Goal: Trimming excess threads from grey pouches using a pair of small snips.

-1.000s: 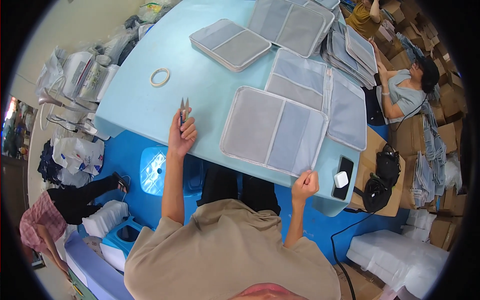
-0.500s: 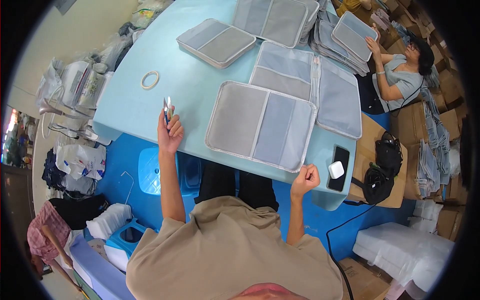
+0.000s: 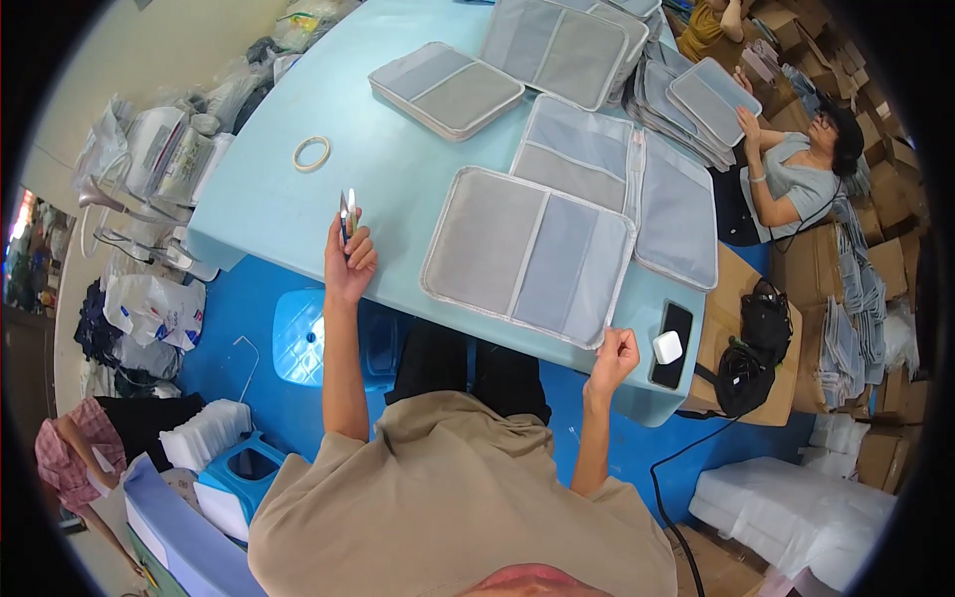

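Observation:
My left hand (image 3: 350,264) is closed around a pair of thread snips (image 3: 345,217), blades pointing up and away from me over the table's near edge. A flat grey zippered pouch (image 3: 487,239) with a mesh half and a pale blue-grey half lies in front of me. My right hand (image 3: 613,364) is closed at its near right corner and appears to pinch it; the fingertips' exact hold is hidden. Beyond it, an opened-out grey pouch (image 3: 676,209) lies partly underneath. Further off sit a small stack of pouches (image 3: 448,90) and a taller pile (image 3: 557,50).
The table (image 3: 269,219) has a light blue cover. On it are a tape roll (image 3: 311,153), a phone (image 3: 668,370) and a white case (image 3: 668,346). A co-worker (image 3: 796,169) handles a pouch (image 3: 711,99) at right. A blue stool (image 3: 298,338) stands below.
The view has shifted slightly, so the table things sit a little lower and further right. Both my hands keep their holds. The person at lower left has changed posture.

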The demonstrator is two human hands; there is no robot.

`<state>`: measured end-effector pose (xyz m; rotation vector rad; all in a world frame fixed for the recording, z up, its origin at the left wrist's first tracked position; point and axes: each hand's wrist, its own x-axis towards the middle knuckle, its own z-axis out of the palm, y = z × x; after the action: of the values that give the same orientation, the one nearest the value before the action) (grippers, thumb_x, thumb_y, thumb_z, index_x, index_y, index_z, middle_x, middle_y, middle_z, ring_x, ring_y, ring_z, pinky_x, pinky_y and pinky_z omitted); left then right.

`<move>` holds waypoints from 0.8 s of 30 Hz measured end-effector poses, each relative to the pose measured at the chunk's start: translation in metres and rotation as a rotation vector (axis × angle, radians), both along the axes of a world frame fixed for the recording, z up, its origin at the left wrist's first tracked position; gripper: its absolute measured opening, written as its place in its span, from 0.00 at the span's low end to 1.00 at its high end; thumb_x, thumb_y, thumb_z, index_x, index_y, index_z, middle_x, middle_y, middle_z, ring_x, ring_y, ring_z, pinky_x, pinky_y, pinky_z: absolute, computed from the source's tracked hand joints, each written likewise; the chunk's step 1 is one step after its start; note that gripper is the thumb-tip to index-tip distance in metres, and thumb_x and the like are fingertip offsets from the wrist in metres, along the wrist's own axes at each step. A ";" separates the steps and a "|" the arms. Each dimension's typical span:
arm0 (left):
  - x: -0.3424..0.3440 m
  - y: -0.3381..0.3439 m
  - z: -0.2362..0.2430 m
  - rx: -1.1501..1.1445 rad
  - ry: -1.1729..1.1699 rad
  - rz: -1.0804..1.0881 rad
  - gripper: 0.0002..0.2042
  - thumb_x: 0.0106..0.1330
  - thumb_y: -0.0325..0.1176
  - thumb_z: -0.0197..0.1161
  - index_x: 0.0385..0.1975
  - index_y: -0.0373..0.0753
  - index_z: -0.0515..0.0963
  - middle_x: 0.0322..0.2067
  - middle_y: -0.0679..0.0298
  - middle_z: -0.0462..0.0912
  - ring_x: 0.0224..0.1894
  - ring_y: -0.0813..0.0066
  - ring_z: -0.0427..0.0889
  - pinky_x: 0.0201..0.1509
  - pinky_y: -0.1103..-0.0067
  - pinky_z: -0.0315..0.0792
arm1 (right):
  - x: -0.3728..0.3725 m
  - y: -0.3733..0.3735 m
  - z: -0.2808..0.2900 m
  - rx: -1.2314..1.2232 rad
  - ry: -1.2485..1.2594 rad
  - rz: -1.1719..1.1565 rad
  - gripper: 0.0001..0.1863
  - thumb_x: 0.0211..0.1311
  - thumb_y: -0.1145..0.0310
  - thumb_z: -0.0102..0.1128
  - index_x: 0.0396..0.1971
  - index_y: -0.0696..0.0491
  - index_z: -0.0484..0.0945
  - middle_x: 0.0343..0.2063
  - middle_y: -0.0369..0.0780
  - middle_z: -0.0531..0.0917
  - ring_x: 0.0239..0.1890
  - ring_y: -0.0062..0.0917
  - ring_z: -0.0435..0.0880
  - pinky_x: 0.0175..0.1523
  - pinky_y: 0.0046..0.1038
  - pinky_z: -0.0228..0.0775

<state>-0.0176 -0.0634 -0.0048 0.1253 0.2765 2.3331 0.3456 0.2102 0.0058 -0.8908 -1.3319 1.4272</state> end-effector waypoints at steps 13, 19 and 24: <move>-0.002 -0.002 -0.002 -0.005 0.017 -0.001 0.20 0.84 0.47 0.47 0.56 0.37 0.76 0.18 0.74 0.57 0.14 0.86 0.54 0.17 0.84 0.54 | 0.015 -0.030 0.017 -0.038 -0.056 0.141 0.23 0.72 0.76 0.61 0.20 0.48 0.58 0.17 0.28 0.63 0.18 0.10 0.58 0.22 0.20 0.49; 0.005 0.000 0.000 -0.052 0.035 0.016 0.19 0.84 0.47 0.47 0.56 0.37 0.76 0.18 0.74 0.57 0.15 0.86 0.54 0.18 0.85 0.54 | 0.008 -0.037 0.010 0.070 -0.063 0.190 0.23 0.71 0.77 0.61 0.19 0.48 0.58 0.17 0.28 0.64 0.19 0.11 0.60 0.24 0.20 0.51; 0.006 0.001 0.008 -0.079 0.051 0.023 0.19 0.84 0.46 0.47 0.56 0.38 0.76 0.18 0.74 0.56 0.15 0.86 0.54 0.18 0.85 0.53 | 0.002 -0.037 -0.005 0.199 -0.125 0.175 0.25 0.71 0.77 0.61 0.18 0.49 0.56 0.18 0.27 0.61 0.22 0.10 0.55 0.26 0.21 0.47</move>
<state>-0.0119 -0.0621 0.0030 0.1428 0.3972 2.3407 0.3480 0.1727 0.0009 -0.7565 -1.6489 1.3592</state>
